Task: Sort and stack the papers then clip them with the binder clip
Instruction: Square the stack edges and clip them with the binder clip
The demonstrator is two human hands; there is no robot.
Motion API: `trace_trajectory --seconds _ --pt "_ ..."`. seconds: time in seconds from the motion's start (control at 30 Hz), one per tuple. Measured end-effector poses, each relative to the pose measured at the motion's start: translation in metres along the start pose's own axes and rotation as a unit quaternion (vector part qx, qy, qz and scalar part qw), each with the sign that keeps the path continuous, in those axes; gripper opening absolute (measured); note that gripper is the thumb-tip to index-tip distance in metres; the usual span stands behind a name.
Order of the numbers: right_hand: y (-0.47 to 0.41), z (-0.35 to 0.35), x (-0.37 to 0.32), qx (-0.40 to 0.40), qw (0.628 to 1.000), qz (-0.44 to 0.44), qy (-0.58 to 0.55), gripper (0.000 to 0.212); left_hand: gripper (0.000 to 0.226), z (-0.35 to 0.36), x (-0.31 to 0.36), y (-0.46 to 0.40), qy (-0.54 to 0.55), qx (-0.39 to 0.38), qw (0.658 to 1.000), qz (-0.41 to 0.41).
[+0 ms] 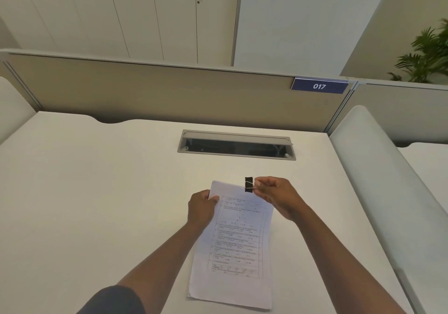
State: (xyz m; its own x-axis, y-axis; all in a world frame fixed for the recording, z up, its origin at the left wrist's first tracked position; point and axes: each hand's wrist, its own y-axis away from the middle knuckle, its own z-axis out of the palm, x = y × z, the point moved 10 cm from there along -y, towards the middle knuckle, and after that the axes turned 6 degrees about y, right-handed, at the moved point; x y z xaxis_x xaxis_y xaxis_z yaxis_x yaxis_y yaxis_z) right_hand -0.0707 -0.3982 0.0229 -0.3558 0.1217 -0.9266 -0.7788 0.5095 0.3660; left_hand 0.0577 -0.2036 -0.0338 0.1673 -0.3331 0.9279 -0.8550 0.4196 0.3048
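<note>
A stack of printed white papers (238, 243) lies lengthwise on the white desk (97, 192), its far end lifted slightly. My left hand (201, 208) grips the stack's far left corner, thumb on top. A small black binder clip (248, 184) sits at the stack's far right edge, its wire handles pinched between the fingers of my right hand (276, 196). Whether the clip's jaws bite the paper I cannot tell.
A grey cable tray (236, 145) with its lid up is set into the desk beyond the papers. A beige partition (169, 90) bearing a blue "017" sign (319, 85) closes the far side. A white rounded divider (378, 168) runs along the right.
</note>
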Motion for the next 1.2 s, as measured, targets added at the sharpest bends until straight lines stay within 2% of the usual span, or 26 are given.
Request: trace_trajectory --seconds 0.1,0.43,0.6,0.73,0.93,1.07,1.2 --pt "0.011 0.019 0.006 -0.021 0.999 0.014 -0.045 0.026 0.027 -0.005 0.0 0.005 -0.005 0.002 1.0 0.004" --pt "0.027 0.049 0.004 -0.052 0.993 0.013 -0.105 0.032 0.024 -0.012 0.0 0.013 -0.018 -0.001 1.0 0.002" --pt "0.028 0.049 0.007 -0.016 0.986 0.025 -0.161 0.012 0.024 -0.011 0.001 0.013 -0.023 -0.006 1.0 0.004" --pt "0.029 0.051 0.01 -0.012 0.964 0.046 -0.262 0.021 0.021 -0.009 -0.002 0.01 -0.019 -0.014 1.0 0.002" --pt "0.032 0.053 0.014 -0.025 0.939 0.067 -0.338 0.023 0.019 -0.006 -0.003 0.008 -0.019 -0.019 1.0 0.006" --pt "0.03 0.051 0.018 -0.022 0.931 0.072 -0.356 0.021 0.017 -0.004 -0.002 0.008 -0.023 -0.02 0.999 0.011" --pt "0.027 0.048 0.018 -0.009 0.941 0.067 -0.332 0.022 0.018 -0.003 -0.002 0.009 -0.018 -0.025 0.999 0.012"
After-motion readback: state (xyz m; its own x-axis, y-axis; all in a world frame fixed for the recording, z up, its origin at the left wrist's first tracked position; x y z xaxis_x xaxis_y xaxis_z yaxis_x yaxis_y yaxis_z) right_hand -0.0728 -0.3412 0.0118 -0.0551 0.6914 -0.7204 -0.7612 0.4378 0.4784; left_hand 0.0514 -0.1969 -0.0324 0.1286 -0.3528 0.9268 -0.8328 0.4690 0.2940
